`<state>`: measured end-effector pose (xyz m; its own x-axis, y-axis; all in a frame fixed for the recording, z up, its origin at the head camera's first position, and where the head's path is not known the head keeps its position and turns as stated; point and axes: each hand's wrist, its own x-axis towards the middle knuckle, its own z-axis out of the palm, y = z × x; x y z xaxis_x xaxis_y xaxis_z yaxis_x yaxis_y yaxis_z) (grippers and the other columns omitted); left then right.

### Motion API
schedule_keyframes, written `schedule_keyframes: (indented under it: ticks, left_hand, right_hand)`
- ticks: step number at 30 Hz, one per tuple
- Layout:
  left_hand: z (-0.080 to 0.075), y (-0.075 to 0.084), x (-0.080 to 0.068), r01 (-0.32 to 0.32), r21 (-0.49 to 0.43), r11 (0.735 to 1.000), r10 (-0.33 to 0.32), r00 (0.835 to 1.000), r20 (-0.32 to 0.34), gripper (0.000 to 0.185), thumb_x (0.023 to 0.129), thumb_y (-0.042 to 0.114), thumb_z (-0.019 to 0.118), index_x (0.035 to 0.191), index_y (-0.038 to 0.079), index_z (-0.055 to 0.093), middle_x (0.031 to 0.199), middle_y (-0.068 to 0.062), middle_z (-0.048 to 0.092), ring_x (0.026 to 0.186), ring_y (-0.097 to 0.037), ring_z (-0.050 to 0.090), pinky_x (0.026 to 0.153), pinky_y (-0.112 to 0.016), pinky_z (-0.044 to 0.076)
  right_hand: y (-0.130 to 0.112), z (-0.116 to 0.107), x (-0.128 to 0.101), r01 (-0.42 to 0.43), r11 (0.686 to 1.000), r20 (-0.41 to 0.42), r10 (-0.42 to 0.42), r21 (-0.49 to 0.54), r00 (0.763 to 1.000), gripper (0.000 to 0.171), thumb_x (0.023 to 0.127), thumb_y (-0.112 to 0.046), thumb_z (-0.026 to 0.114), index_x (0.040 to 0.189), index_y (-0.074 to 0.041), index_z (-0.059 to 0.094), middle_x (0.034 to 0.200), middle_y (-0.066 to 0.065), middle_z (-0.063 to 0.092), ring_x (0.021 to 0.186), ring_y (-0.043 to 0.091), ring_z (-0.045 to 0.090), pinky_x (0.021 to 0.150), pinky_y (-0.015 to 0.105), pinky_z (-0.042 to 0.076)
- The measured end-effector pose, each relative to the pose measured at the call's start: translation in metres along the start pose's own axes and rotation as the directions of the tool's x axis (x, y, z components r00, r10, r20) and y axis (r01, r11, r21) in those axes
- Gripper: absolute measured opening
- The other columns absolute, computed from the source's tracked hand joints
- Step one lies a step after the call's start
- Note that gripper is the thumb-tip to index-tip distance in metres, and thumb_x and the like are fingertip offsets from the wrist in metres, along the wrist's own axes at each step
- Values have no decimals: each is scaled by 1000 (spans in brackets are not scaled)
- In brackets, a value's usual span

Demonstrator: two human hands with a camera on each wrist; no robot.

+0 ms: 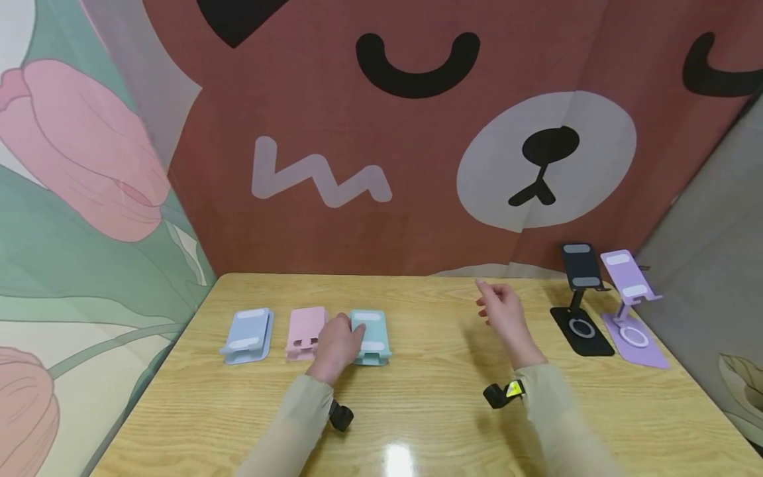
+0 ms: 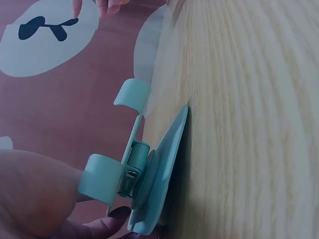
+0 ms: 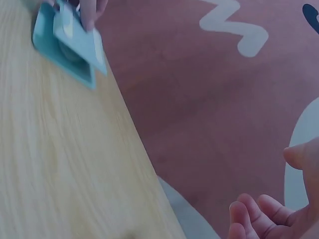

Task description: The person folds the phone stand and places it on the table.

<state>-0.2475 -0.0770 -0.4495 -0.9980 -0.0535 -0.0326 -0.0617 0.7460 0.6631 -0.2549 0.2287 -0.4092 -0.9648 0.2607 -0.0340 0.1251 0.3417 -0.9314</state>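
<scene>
Three folded phone stands lie in a row on the wooden table (image 1: 429, 397): light blue (image 1: 247, 334), pink (image 1: 303, 330) and teal (image 1: 374, 334). My left hand (image 1: 348, 336) grips the teal stand at its left edge. In the left wrist view the teal stand (image 2: 149, 164) has its plate slightly raised off its base, with my fingers (image 2: 35, 199) pinching it. My right hand (image 1: 490, 301) hovers open above the table's middle right and holds nothing; its fingers (image 3: 259, 214) are relaxed. From the right wrist the teal stand (image 3: 70, 42) shows far off.
A black phone stand (image 1: 581, 295) and a purple one (image 1: 632, 305) stand unfolded at the table's far right. A printed bear backdrop (image 1: 417, 165) closes off the back edge, and a floral panel (image 1: 89, 199) closes the left side.
</scene>
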Motion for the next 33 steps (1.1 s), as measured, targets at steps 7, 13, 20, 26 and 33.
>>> schedule_keyframes:
  ticks: [7, 13, 20, 26, 33]
  left_hand:
    - [0, -1, 1, -45, 64, 997, 45, 999, 1, 30, 102, 21, 63, 86, -4, 60, 83, -14, 57, 78, -28, 52, 73, -43, 49]
    - [1, -2, 2, -30, 98, 995, 30, 1000, 2, 33, 101, 22, 63, 100, -11, 66, 105, -25, 62, 109, -40, 56, 93, -50, 49]
    - [2, -2, 2, 9, 67, 998, -10, 1000, 7, 36, 101, 23, 64, 114, -11, 62, 104, -21, 57, 95, -34, 56, 88, -50, 50]
    - [3, -4, 1, 20, 31, 999, -20, 1000, 6, 48, 101, 24, 63, 132, -11, 55, 118, -24, 57, 105, -35, 58, 93, -49, 50]
    - [6, -8, -3, -16, -29, 999, 14, 998, -59, 54, 99, 28, 66, 137, -7, 52, 124, -23, 54, 103, -36, 59, 91, -50, 50]
  right_hand:
    - [-3, -23, 13, 17, 994, -38, -21, -110, 999, 80, 100, -66, 44, 140, 2, 43, 117, 20, 61, 95, 29, 62, 77, 36, 49]
    - [-6, -43, 19, 6, 991, -93, -18, -132, 996, 80, 100, -65, 44, 141, 3, 43, 119, 21, 60, 99, 33, 62, 79, 38, 48]
    - [-9, -67, 25, 8, 989, -151, -31, -151, 988, 82, 99, -65, 44, 143, 5, 40, 122, 23, 59, 101, 33, 61, 79, 36, 47]
    - [-13, -89, 35, -18, 982, -221, -25, -190, 975, 81, 99, -65, 45, 141, 4, 43, 122, 21, 59, 106, 33, 58, 83, 40, 45]
    - [-12, -115, 49, -48, 972, -278, -19, -232, 960, 83, 98, -65, 44, 141, 5, 44, 138, 29, 46, 127, 44, 41, 100, 55, 35]
